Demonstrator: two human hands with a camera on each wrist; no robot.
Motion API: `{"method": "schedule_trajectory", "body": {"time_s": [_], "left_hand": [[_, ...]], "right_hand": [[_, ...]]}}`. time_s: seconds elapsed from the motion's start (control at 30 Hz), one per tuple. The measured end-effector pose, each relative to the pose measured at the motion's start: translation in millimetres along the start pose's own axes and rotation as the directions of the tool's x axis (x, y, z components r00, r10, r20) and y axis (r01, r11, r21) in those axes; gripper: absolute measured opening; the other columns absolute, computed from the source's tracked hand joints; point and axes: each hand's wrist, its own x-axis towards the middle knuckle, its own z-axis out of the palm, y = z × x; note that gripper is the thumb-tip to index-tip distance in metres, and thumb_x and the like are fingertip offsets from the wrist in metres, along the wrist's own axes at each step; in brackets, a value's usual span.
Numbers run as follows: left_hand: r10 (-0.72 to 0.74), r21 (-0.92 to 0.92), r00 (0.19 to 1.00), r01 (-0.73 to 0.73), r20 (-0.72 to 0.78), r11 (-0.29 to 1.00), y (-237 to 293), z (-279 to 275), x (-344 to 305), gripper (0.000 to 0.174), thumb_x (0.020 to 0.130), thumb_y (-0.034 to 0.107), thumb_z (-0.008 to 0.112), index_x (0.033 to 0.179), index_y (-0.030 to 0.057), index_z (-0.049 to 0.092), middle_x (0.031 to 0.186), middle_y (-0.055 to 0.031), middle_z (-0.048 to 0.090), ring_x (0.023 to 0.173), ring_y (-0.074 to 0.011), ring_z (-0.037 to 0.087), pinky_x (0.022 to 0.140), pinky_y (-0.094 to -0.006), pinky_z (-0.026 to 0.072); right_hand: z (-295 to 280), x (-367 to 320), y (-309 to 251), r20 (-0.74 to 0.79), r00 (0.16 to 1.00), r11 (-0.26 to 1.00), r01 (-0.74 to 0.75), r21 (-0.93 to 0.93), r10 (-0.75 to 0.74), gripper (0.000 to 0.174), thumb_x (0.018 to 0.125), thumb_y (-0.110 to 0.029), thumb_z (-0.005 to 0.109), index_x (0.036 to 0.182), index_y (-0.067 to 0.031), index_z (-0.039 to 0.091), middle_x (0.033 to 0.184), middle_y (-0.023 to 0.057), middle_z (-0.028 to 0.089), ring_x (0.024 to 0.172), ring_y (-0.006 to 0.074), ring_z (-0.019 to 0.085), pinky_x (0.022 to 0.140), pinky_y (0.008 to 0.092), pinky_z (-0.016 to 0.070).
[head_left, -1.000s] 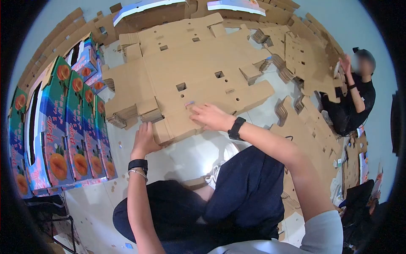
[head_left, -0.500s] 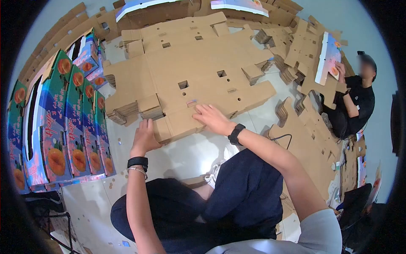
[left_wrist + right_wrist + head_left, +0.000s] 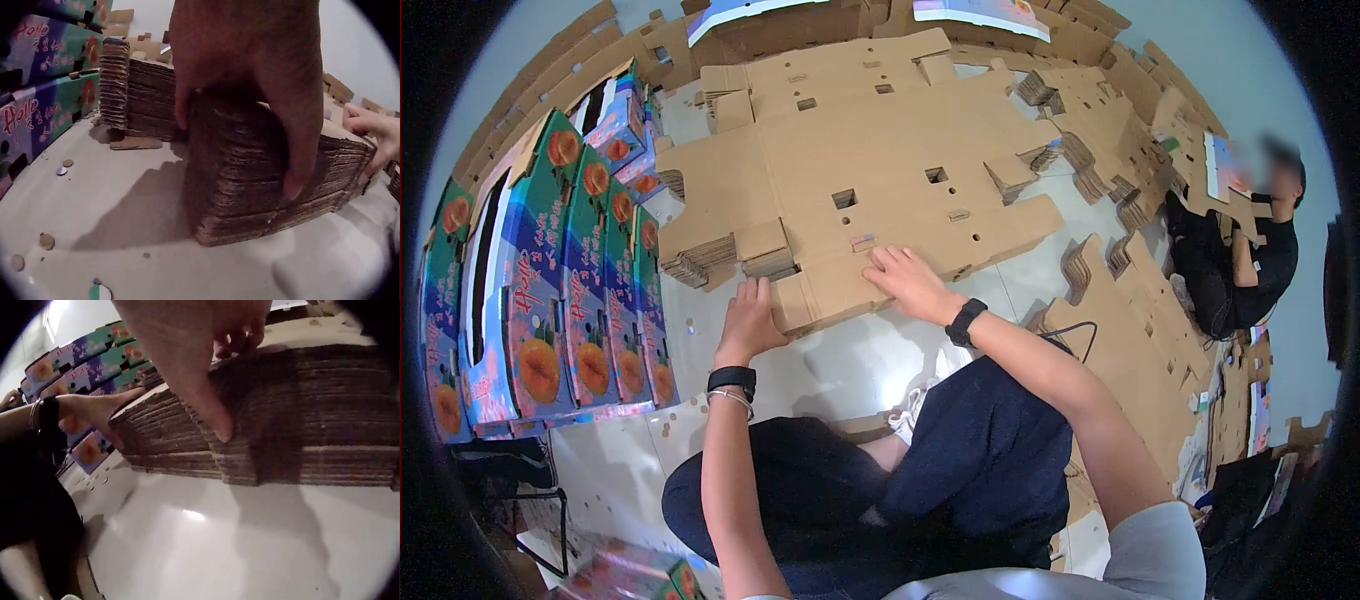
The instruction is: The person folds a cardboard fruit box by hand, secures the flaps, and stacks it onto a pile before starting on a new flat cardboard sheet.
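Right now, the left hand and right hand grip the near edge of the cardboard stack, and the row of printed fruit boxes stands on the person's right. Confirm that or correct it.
Wrong side: the head view shows the row of printed fruit boxes on the person's left. The left hand and right hand do grip the cardboard stack's near edge.

- One corner of the cardboard stack (image 3: 830, 145) is gripped by the left hand (image 3: 750, 322).
- Its near edge is held by the right hand (image 3: 915, 287).
- Printed boxes (image 3: 535, 300) are lined up at left.
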Motion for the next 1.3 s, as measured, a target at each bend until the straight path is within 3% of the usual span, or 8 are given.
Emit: {"method": "schedule_trajectory", "body": {"time_s": [0.07, 0.2, 0.37, 0.47, 0.67, 0.87, 1.07, 1.3], "left_hand": [[0.032, -0.006, 0.999, -0.032, -0.025, 0.999, -2, 2, 0, 0.084, 0.045, 0.031, 0.090, 0.108, -0.0012, 0.045, 0.108, -0.0189, 0.051, 0.103, -0.0386, 0.050, 0.086, -0.0470, 0.0462], [-0.019, 0.032, 1.000, 0.019, 0.011, 0.999, -3, 4, 1, 0.092, 0.046, 0.033, 0.091, 0.118, 0.0016, 0.044, 0.115, -0.0139, 0.049, 0.111, -0.0335, 0.048, 0.088, -0.0493, 0.0460], [-0.044, -0.003, 0.997, 0.044, 0.062, 0.999, -1, 0, 0, 0.091, 0.047, 0.032, 0.090, 0.118, 0.0018, 0.044, 0.118, -0.0148, 0.049, 0.113, -0.0338, 0.047, 0.091, -0.0475, 0.0447], [-0.071, -0.008, 0.992, 0.072, 0.103, 0.997, 0, 0, 0, 0.090, 0.048, 0.031, 0.090, 0.119, 0.0023, 0.044, 0.120, -0.0149, 0.049, 0.114, -0.0340, 0.047, 0.092, -0.0467, 0.0441], [-0.084, -0.052, 0.994, 0.088, 0.074, 0.995, 5, -5, -2, 0.089, 0.048, 0.030, 0.089, 0.119, 0.0029, 0.044, 0.121, -0.0146, 0.048, 0.116, -0.0343, 0.045, 0.093, -0.0470, 0.0428], [-0.086, -0.005, 0.992, 0.087, 0.093, 0.996, 5, -2, -2, 0.096, 0.045, 0.034, 0.090, 0.121, 0.0014, 0.041, 0.119, -0.0167, 0.047, 0.115, -0.0366, 0.044, 0.095, -0.0465, 0.0396], [-0.073, -0.012, 0.997, 0.073, 0.021, 0.997, 5, 5, -24, 0.096, 0.045, 0.036, 0.089, 0.121, 0.0018, 0.041, 0.119, -0.0171, 0.047, 0.116, -0.0369, 0.043, 0.098, -0.0467, 0.0356], [-0.076, 0.011, 0.997, 0.076, 0.028, 0.997, 3, 8, -23, 0.098, 0.046, 0.039, 0.090, 0.122, 0.0013, 0.040, 0.123, -0.0177, 0.046, 0.117, -0.0366, 0.043, 0.098, -0.0478, 0.0358]], "right_hand": [[-6, 2, 2, 0.068, 0.998, 1.000, -0.002, 0.009, 0.001, 0.051, 0.061, -0.006, 0.075, 0.108, -0.0090, 0.055, 0.112, 0.0108, 0.046, 0.109, 0.0287, 0.050, 0.091, 0.0399, 0.0414], [-14, 6, 1, 0.053, 0.998, 0.999, 0.044, 0.000, -0.044, 0.046, 0.066, -0.016, 0.077, 0.106, -0.0084, 0.056, 0.111, 0.0117, 0.047, 0.103, 0.0297, 0.055, 0.088, 0.0407, 0.0451], [-24, 17, 3, 0.165, 0.986, 0.997, -0.005, 0.080, -0.009, 0.034, 0.086, -0.039, 0.060, 0.094, -0.0058, 0.064, 0.106, 0.0162, 0.055, 0.089, 0.0341, 0.063, 0.076, 0.0452, 0.0514], [-21, 23, 4, 0.111, 0.994, 0.993, -0.036, 0.111, 0.023, 0.037, 0.090, -0.039, 0.056, 0.077, -0.0068, 0.068, 0.105, 0.0192, 0.060, 0.076, 0.0327, 0.066, 0.069, 0.0439, 0.0522], [-21, 32, 3, 0.138, 0.990, 0.999, 0.017, -0.034, -0.013, 0.038, 0.091, -0.033, 0.054, 0.069, -0.0053, 0.067, 0.090, 0.0174, 0.065, 0.070, 0.0315, 0.066, 0.062, 0.0416, 0.0519], [-15, 25, 1, -0.036, 0.998, 0.998, 0.055, -0.010, -0.056, 0.025, 0.083, -0.022, 0.059, 0.066, -0.0058, 0.066, 0.083, 0.0154, 0.065, 0.065, 0.0306, 0.066, 0.059, 0.0393, 0.0518], [-20, 15, -22, 0.091, 0.993, 0.969, 0.094, -0.228, -0.074, 0.013, 0.075, -0.014, 0.062, 0.069, -0.0049, 0.068, 0.081, 0.0145, 0.065, 0.065, 0.0256, 0.067, 0.053, 0.0375, 0.0515], [-18, 21, -16, 0.068, 0.995, 0.982, 0.078, -0.172, -0.067, 0.017, 0.077, -0.018, 0.060, 0.068, -0.0053, 0.068, 0.077, 0.0145, 0.065, 0.064, 0.0269, 0.067, 0.053, 0.0373, 0.0516]]}}
